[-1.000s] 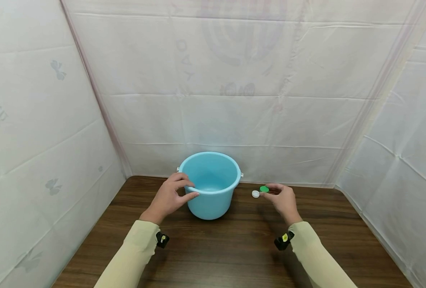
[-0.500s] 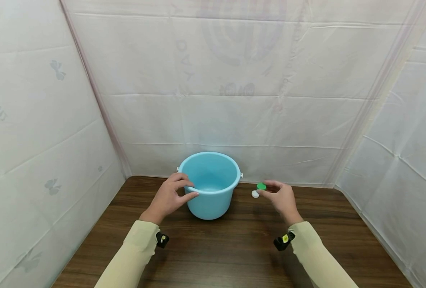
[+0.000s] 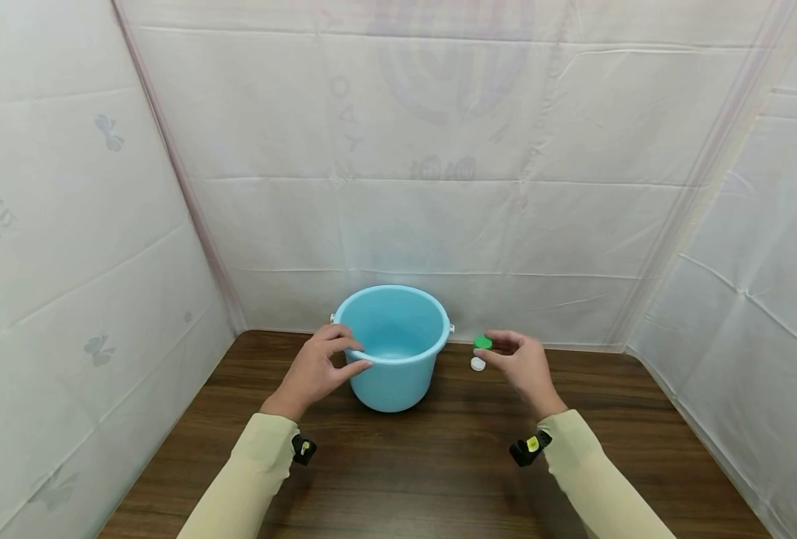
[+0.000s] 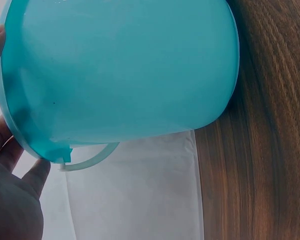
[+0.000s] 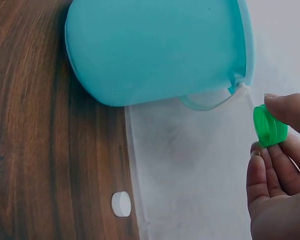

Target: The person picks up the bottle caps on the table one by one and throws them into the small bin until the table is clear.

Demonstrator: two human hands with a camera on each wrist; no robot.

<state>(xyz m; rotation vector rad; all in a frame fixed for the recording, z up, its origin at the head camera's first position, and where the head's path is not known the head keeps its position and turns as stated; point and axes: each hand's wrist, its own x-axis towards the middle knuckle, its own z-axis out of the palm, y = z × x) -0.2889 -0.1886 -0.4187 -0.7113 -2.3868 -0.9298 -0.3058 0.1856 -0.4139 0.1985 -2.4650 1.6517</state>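
A light blue bucket (image 3: pixel 393 382) stands upright on the table. My left hand (image 3: pixel 314 373) grips its rim at the near left, thumb outside and fingers over the edge. The left wrist view shows the bucket wall (image 4: pixel 124 75) close up, with that hand (image 4: pixel 14 200) at the rim. Between thumb and fingers, my right hand (image 3: pixel 523 368) pinches a green bottle cap (image 5: pixel 269 126), raised off the table to the right of the bucket. A white bottle cap (image 5: pixel 121 204) lies on the table below it.
The brown wood-grain table (image 3: pixel 398 471) runs back to a pale hanging sheet (image 3: pixel 439 224). More sheeting encloses both sides. A pale bucket handle (image 5: pixel 210 104) hangs behind the bucket. Each wrist wears a small black camera.
My right hand has lifted the green bottle cap off the table and moved it slightly left and up. The left hand, bucket and white bottle cap stay in place.
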